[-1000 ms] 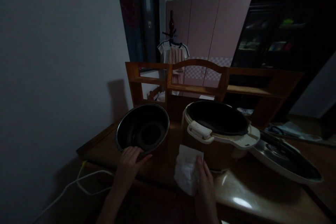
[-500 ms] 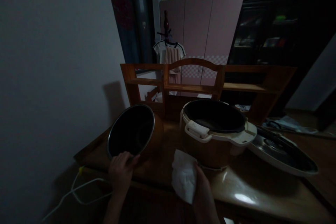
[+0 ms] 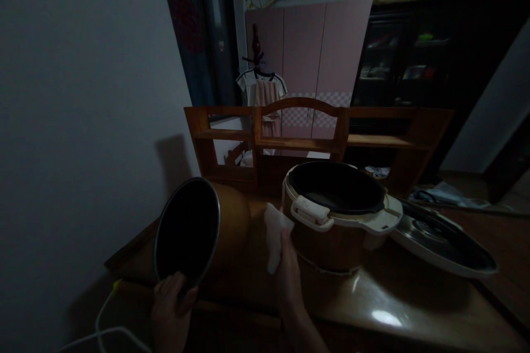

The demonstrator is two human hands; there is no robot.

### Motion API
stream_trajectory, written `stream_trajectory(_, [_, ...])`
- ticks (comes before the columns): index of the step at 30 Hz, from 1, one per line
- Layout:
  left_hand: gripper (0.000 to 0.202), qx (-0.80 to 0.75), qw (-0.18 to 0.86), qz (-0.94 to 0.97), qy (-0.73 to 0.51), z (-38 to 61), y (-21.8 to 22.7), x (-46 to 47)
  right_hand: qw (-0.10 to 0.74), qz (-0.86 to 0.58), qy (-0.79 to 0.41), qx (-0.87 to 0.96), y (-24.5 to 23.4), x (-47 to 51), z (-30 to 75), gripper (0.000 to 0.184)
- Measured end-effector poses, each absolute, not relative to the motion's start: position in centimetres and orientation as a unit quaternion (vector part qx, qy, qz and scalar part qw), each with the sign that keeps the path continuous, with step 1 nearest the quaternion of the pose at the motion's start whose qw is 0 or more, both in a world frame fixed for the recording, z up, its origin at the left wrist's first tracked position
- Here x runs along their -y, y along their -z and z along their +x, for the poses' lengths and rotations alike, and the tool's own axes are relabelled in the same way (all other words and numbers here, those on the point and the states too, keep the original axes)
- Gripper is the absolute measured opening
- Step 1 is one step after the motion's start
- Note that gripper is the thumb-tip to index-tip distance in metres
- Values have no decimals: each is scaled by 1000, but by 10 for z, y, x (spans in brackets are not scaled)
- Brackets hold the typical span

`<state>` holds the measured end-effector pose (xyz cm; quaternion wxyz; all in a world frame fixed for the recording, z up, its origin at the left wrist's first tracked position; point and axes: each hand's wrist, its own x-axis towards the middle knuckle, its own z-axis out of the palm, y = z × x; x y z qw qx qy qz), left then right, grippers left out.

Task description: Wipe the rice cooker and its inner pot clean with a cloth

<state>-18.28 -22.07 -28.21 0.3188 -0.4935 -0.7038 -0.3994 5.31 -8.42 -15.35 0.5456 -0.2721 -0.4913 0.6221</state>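
Metal round pot [image 3: 188, 231] tipped on its side — left hand [image 3: 169, 309] grips its rim; right hand [image 3: 287, 265] pinches a white cloth [image 3: 274, 231] just right of it.

Left hand [image 3: 169, 309] sitting low at the bottom edge, fingers curling upward, thumb pressing in a pinching grip, wrist and forearm dropping out of view below. Right hand [image 3: 286, 265] reaching forward and up from a bare forearm, back of the hand facing the camera, fingers closing in a grasp.
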Motion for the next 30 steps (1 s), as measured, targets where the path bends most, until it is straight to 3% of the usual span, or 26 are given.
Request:
stream_trajectory(5, [42,696,343,-503,381,-183,274,216,529,-141,-522,654,100,70,0,49])
stream_trajectory(9, [42,694,347,-505,378,-185,264,211,477,-93,-470,737,110,69,-18,43])
stream_trajectory(21, [48,705,339,-530,328,-187,264,211,491,-107,-507,701,135,75,1,44])
stream_trajectory(30, [56,745,281,-468,384,-198,267,210,472,-102,-492,724,147,94,6,43])
